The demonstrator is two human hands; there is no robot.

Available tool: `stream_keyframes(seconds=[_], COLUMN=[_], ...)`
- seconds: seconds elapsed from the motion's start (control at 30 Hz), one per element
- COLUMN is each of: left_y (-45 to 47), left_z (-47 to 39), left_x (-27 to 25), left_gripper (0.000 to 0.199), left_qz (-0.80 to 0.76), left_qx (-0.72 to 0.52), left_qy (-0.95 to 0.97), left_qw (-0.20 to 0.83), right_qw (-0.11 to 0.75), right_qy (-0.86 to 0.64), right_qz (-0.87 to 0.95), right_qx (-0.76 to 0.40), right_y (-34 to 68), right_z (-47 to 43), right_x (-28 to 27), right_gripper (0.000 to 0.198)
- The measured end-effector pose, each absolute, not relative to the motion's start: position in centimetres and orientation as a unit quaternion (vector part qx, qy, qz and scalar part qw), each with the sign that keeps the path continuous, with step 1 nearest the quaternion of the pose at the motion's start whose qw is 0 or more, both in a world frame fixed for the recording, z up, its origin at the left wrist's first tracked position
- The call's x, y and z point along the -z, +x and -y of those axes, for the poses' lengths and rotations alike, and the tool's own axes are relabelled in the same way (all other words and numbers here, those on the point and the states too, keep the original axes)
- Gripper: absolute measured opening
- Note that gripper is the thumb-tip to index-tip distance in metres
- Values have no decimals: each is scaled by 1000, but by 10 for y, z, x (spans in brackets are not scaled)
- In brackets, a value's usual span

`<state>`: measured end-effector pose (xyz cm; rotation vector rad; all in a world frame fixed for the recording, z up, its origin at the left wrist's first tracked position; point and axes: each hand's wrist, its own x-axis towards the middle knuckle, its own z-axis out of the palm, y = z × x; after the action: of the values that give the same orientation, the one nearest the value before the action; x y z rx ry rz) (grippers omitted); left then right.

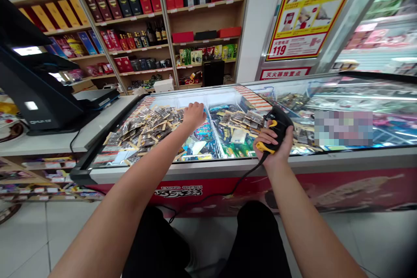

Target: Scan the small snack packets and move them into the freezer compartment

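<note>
My right hand [275, 141] is wrapped round a black and yellow barcode scanner [280, 124], held over the front of a chest freezer [241, 166]. A dark cable [243, 179] runs from the scanner's handle down to the left. Farther left, my left hand [194, 114] reaches over the freezer with its fingers curled closed; whatever they may hold is hidden. Beside it spreads a heap of small dark packets with tan strips [148, 128]. More such packets [243, 119] lie between my hands. Colourful wrapped packages [203, 132] show in the freezer's wire-divided sections.
A dark checkout machine [42, 82] stands on a counter [87, 128] at the left. Shelves [137, 19] of boxes and bottles line the back wall. A red and yellow poster [312, 13] hangs at the right. My knees are close to the freezer's red front.
</note>
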<state>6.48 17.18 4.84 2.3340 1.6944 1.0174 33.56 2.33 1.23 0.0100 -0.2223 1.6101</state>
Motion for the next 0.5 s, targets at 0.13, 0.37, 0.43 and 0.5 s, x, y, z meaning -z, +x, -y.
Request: stream_keyframes(seconds=[0.13,0.37,0.43,0.5], left_y=[9,-2,-1,1], left_z=[-173,-187,-187,-187], left_x=[-43,-38,-40,-41], left_gripper=[33,48,45,34], left_qz=[-681,-688,-678,-656], left_qx=[-256,-202,-217,-265], left_qy=[685,697,702,707], left_qw=[-16,6,2,-4], right_qw=[694,656,645,645], right_qy=[-50,-30,-10,-21], right_qz=[170,251,246,242], right_qx=[-698,-712,-724,-725], right_y=[337,342,343,344], right_z=[-24,-29,-29,-29], right_x=[-9,-1,-1,-1], right_gripper=[29,28,28,28])
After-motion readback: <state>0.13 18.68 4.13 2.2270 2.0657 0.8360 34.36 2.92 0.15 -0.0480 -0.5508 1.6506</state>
